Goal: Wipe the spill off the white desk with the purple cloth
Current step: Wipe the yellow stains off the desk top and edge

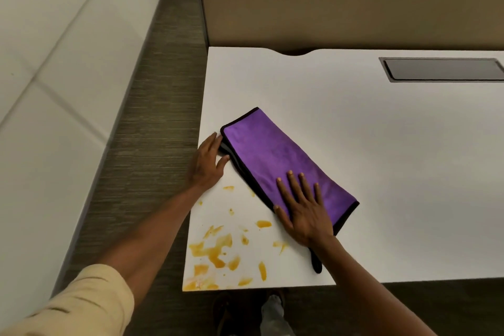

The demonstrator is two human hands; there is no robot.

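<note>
A folded purple cloth [275, 155] with a black hem lies slantwise on the white desk [381, 161]. My right hand [302, 207] rests flat on its near end, fingers spread. My left hand [208, 162] touches the cloth's far left corner at the desk's left edge, fingers tucked at the folded layers. An orange-yellow spill [218, 248] is smeared in several patches over the desk's near left corner, just below and left of the cloth.
A tan partition [341, 8] stands behind the desk. A grey cable hatch [441, 69] is set into the desk at the far right. Carpet [147, 128] runs along the left, beside a white wall. My feet show below the desk's front edge.
</note>
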